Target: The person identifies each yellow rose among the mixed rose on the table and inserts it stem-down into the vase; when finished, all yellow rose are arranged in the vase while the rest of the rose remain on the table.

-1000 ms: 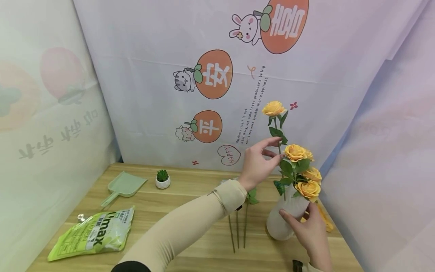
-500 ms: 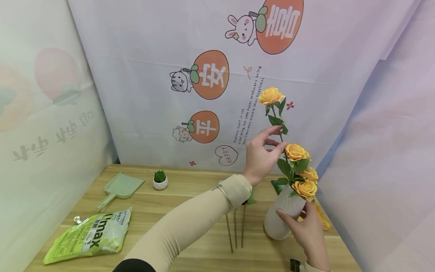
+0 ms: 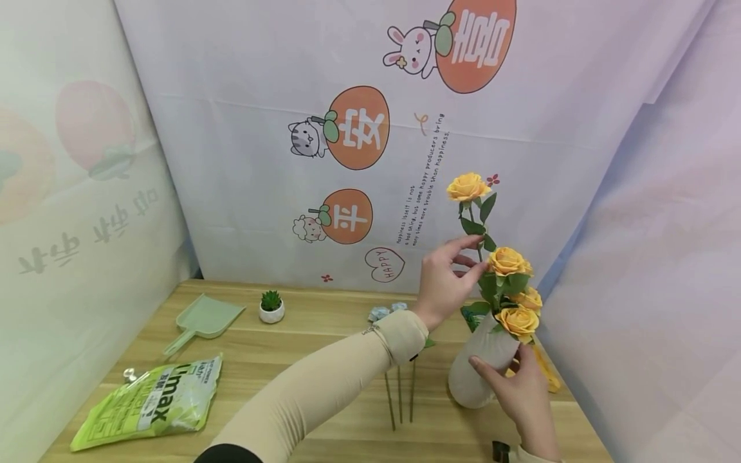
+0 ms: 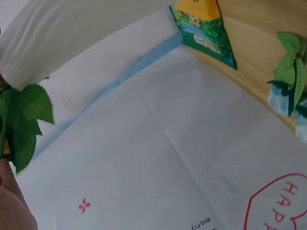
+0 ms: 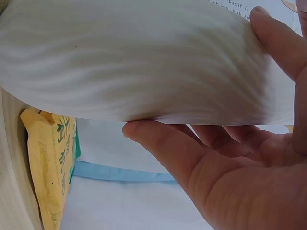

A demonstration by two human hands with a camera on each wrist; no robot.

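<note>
My left hand point(image 3: 446, 280) pinches the stem of a yellow rose point(image 3: 467, 187), thumb and fingers just below its upper leaves. The bloom stands above several other yellow roses point(image 3: 520, 321) gathered in the mouth of a white ribbed vase point(image 3: 480, 370). Leaves hide the lower part of the held stem. My right hand point(image 3: 523, 392) grips the vase from the right, and the vase leans to the right. In the right wrist view, thumb and fingers point(image 5: 163, 148) lie against the vase wall point(image 5: 144, 62). Only the edge of my left hand point(image 4: 14, 206) appears in the left wrist view.
Blue flowers point(image 3: 379, 314) with long stems lie left of the vase. A yellow packet point(image 5: 50, 158) is beside the vase on the wooden table point(image 3: 324, 411). Farther left are a green Umax bag point(image 3: 156, 402), a green dustpan point(image 3: 211, 315) and a potted succulent point(image 3: 271, 307).
The pinched rose went up, then came down again with my left hand. Its stem end, first visible in front of the vase, is now hidden. My right hand keeps holding the vase.
</note>
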